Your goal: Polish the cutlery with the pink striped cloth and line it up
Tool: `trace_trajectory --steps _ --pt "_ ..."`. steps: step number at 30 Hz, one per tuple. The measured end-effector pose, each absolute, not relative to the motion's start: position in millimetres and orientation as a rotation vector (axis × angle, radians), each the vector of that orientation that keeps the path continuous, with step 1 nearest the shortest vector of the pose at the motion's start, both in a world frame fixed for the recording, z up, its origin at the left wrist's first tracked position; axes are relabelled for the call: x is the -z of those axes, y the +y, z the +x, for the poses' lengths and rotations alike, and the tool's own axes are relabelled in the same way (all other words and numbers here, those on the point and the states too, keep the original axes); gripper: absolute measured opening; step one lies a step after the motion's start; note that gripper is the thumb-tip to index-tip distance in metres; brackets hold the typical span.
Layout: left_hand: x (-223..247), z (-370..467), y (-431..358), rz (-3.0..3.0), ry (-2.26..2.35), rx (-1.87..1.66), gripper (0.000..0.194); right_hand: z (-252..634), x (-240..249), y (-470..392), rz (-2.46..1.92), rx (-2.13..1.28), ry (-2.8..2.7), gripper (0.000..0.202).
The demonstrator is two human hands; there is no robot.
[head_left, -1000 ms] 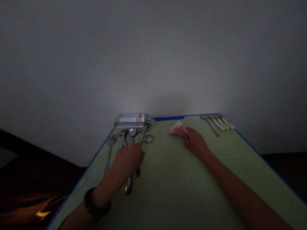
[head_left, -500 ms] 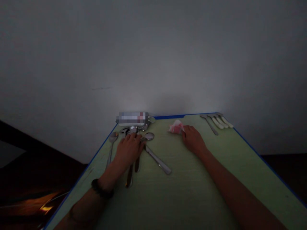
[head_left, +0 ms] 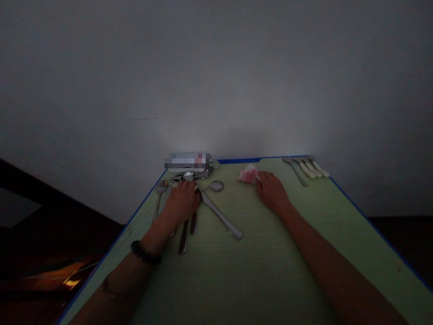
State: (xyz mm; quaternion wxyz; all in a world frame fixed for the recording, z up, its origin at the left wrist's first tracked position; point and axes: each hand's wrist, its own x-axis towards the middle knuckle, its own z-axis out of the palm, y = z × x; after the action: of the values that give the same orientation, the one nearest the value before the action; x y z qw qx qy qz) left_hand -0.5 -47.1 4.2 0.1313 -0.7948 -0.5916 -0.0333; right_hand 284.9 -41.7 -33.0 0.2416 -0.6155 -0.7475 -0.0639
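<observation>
My left hand [head_left: 182,198] lies over a loose pile of metal cutlery on the left of the table, fingers curled down among the pieces; what they grip is hidden. Out from under it stick dark-looking handles [head_left: 183,239] and a long silver handle [head_left: 223,221] slanting right. A spoon [head_left: 217,185] points right just beyond the thumb, and another spoon [head_left: 161,187] lies to the left. My right hand [head_left: 270,189] has its fingers closed at the edge of a crumpled pink-and-white cloth or tissue [head_left: 249,174] resting on the table.
The pale green table [head_left: 216,280] has blue edging and stands against a grey wall [head_left: 237,81]. A white case [head_left: 187,169], partly blurred out, sits at the back left. At the back right lie a metal fork [head_left: 297,174] and several white-handled utensils [head_left: 316,169] side by side.
The spoon beyond my left thumb has shifted slightly right and now points more sideways. My right hand stays at the pink-and-white cloth or tissue. The view has tilted a little.
</observation>
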Motion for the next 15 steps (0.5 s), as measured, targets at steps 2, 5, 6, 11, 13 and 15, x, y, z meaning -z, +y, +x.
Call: trace_trajectory --steps 2,5,6,11,13,15 --pt "-4 -1 -46 -2.333 -1.706 0.096 0.032 282 32 -42 -1.683 0.175 -2.041 0.039" --pt "-1 0 -43 -2.397 -1.675 0.182 0.032 271 27 -50 -1.646 0.157 -2.066 0.045" --pt "1 0 -41 -2.426 -1.662 0.230 0.032 264 25 -55 -1.624 0.143 -2.079 0.045" --pt "8 0 -34 -2.524 -1.648 0.428 0.029 217 8 -82 -1.565 0.029 -2.194 0.057" --pt "9 -1 -36 -2.503 -1.680 0.478 0.031 201 3 -85 -1.558 -0.013 -2.287 0.061" --pt "9 -2 -39 -2.468 -1.735 0.529 0.030 192 1 -83 -1.528 -0.053 -2.396 0.052"
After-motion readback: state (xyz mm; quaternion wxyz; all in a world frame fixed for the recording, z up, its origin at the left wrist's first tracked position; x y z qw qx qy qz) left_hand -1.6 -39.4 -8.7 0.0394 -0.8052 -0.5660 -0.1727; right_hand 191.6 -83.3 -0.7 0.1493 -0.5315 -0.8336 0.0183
